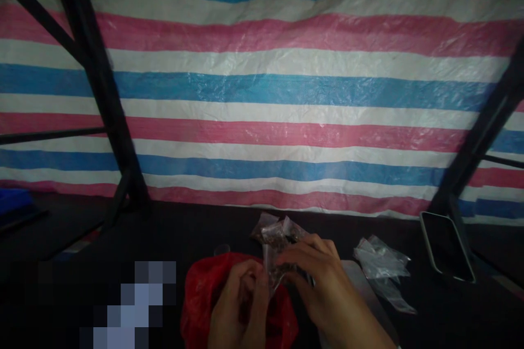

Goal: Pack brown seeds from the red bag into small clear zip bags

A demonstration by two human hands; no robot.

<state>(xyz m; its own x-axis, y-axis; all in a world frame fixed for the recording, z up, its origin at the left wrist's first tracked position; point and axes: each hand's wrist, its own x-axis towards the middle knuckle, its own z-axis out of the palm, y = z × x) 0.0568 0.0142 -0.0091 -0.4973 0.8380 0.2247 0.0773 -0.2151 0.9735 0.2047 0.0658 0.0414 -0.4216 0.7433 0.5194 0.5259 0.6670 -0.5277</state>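
Note:
Between my two hands is a small clear plastic bag (pixel 271 267), with dark bits inside that are too small to name. My left hand (pixel 241 302) pinches the bag's left edge, above an open red plastic bag (pixel 196 300). From the right, my right hand (pixel 317 272) has its fingers closed on the same small bag. Just beyond my fingers lie several small filled clear bags (pixel 274 232) in a pile on the black table. Part of the red bag's inside is hidden by my left hand.
Flat clear bags (pixel 382 259) lie to the right, with a phone (pixel 446 245) beyond them. A grey flat object (pixel 360 289) is under my right forearm. A clear round piece (pixel 221 250) sits behind the red bag. Black frame posts (pixel 98 87) and a striped sheet (pixel 286 87) stand behind.

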